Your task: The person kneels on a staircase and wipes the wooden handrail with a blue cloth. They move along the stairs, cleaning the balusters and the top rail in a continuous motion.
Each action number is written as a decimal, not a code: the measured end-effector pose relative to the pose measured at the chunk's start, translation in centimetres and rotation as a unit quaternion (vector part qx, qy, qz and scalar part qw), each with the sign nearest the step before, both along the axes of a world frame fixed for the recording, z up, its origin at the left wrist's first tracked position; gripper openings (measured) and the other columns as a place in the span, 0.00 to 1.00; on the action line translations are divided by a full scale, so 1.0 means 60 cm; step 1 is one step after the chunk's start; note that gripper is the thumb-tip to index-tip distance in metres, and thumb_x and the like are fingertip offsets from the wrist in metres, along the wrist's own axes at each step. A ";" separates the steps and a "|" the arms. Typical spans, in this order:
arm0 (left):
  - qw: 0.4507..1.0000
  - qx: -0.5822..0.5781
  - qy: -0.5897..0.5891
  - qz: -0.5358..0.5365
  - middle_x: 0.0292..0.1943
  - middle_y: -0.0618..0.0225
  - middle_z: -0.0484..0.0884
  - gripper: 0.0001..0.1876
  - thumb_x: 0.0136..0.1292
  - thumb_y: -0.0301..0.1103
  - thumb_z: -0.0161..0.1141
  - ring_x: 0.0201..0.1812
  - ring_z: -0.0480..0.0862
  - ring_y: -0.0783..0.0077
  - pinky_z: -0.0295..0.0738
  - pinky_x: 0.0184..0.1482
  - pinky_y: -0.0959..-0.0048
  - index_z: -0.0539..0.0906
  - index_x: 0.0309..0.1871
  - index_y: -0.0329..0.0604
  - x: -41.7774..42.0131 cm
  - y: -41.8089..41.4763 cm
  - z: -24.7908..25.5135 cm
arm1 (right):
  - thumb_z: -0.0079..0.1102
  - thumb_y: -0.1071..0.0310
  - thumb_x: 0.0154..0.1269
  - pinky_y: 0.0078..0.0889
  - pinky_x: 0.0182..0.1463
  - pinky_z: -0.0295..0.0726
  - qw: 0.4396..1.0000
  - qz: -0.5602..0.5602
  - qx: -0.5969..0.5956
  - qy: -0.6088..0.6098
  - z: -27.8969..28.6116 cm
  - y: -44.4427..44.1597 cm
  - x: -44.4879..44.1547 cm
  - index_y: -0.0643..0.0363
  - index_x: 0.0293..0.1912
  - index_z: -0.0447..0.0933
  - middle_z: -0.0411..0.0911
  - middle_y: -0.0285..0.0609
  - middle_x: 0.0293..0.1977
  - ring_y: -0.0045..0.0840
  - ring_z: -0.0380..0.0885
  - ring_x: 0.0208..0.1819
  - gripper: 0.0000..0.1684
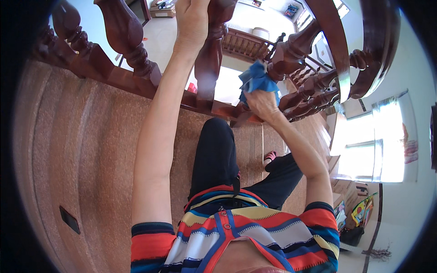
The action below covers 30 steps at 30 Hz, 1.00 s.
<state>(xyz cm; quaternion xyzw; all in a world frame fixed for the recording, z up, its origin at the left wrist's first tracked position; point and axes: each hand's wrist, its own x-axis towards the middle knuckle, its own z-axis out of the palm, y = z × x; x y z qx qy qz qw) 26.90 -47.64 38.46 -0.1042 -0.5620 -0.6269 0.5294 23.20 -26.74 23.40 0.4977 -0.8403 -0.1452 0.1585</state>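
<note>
My right hand (262, 104) is closed on a crumpled blue cloth (258, 80), at the lower part of a turned dark wooden baluster (290, 54) of the stair railing. At the top edge, my left hand (193, 17) is beside another thick baluster (211, 58); its fingers are cut off by the picture's edge, so its grip is hidden. Both balusters rise from the railing's wooden base rail (136, 89). The curved wooden handrail (380, 51) arches at the upper right.
Reddish-brown stone stairs (112, 143) descend or rise at the left; which, I cannot tell. A dark phone (69, 219) lies on a step. Beyond the railing a lower room shows a wooden bench (244, 44). Bags and boxes (355, 211) stand at the right, below a curtained window (375, 146).
</note>
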 end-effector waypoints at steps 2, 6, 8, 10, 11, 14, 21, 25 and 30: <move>1.000 -0.014 0.000 -0.009 0.38 0.74 0.73 0.17 0.71 0.44 0.46 0.42 0.70 0.80 0.63 0.50 0.79 0.75 0.38 0.36 -0.001 0.002 0.001 | 0.52 0.69 0.50 0.33 0.45 0.71 0.995 0.035 -0.070 0.057 0.033 0.022 -0.011 0.58 0.43 0.74 0.76 0.45 0.41 0.31 0.74 0.43 0.16; 0.999 -0.031 -0.012 -0.012 0.37 0.74 0.74 0.18 0.72 0.45 0.45 0.41 0.71 0.80 0.64 0.49 0.79 0.75 0.39 0.38 0.014 0.001 0.003 | 0.64 0.54 0.46 0.56 0.50 0.65 0.939 -0.005 -0.263 0.221 0.137 0.016 -0.039 0.35 0.54 0.73 0.69 0.41 0.51 0.41 0.67 0.53 0.31; 0.999 -0.029 -0.015 -0.018 0.37 0.74 0.74 0.18 0.72 0.45 0.44 0.41 0.71 0.80 0.64 0.49 0.79 0.76 0.39 0.39 0.017 0.002 0.001 | 0.64 0.57 0.44 0.58 0.55 0.56 0.902 -0.013 -0.337 0.269 0.155 0.007 -0.026 0.40 0.56 0.72 0.61 0.47 0.60 0.49 0.57 0.59 0.33; 0.999 -0.021 -0.008 -0.034 0.37 0.73 0.75 0.18 0.72 0.46 0.44 0.41 0.71 0.79 0.64 0.48 0.79 0.76 0.39 0.40 0.014 0.008 0.005 | 0.64 0.58 0.45 0.61 0.58 0.50 0.871 0.040 -0.418 0.256 0.113 0.005 -0.044 0.46 0.56 0.72 0.53 0.54 0.64 0.52 0.53 0.61 0.34; 0.999 -0.022 -0.010 -0.027 0.37 0.73 0.75 0.18 0.72 0.46 0.44 0.41 0.71 0.79 0.64 0.48 0.79 0.76 0.39 0.40 0.011 0.007 0.003 | 0.63 0.58 0.46 0.63 0.59 0.47 0.856 0.063 -0.467 0.213 0.068 0.005 -0.052 0.48 0.56 0.71 0.49 0.57 0.66 0.53 0.52 0.61 0.33; 1.000 -0.023 -0.017 -0.005 0.37 0.72 0.75 0.19 0.71 0.47 0.44 0.41 0.72 0.79 0.65 0.48 0.78 0.76 0.40 0.39 0.019 -0.004 0.009 | 0.62 0.65 0.52 0.71 0.60 0.42 0.859 -0.016 -0.501 0.105 -0.046 -0.012 -0.026 0.57 0.63 0.57 0.33 0.74 0.64 0.67 0.41 0.64 0.40; 0.998 0.024 0.012 -0.050 0.37 0.71 0.78 0.22 0.70 0.50 0.44 0.38 0.77 0.79 0.71 0.43 0.79 0.77 0.45 0.38 -0.011 0.025 0.006 | 0.50 0.73 0.59 0.40 0.63 0.56 0.762 -0.049 -0.635 -0.116 -0.111 0.031 -0.017 0.69 0.64 0.51 0.60 0.59 0.56 0.44 0.61 0.58 0.35; 0.994 0.022 -0.032 -0.106 0.40 0.68 0.79 0.24 0.69 0.51 0.45 0.41 0.78 0.77 0.71 0.47 0.78 0.77 0.47 0.37 0.028 0.011 0.012 | 0.39 0.59 0.69 0.39 0.61 0.60 0.637 -0.059 -0.714 -0.284 0.044 0.013 -0.011 0.67 0.62 0.58 0.66 0.57 0.54 0.39 0.64 0.57 0.28; 0.998 0.038 0.014 -0.053 0.42 0.68 0.78 0.23 0.69 0.50 0.47 0.43 0.77 0.77 0.70 0.49 0.77 0.77 0.49 0.36 0.001 0.003 0.002 | 0.36 0.50 0.71 0.44 0.56 0.62 0.656 -0.107 -0.716 -0.212 -0.080 0.018 -0.049 0.64 0.58 0.64 0.68 0.61 0.51 0.51 0.67 0.53 0.29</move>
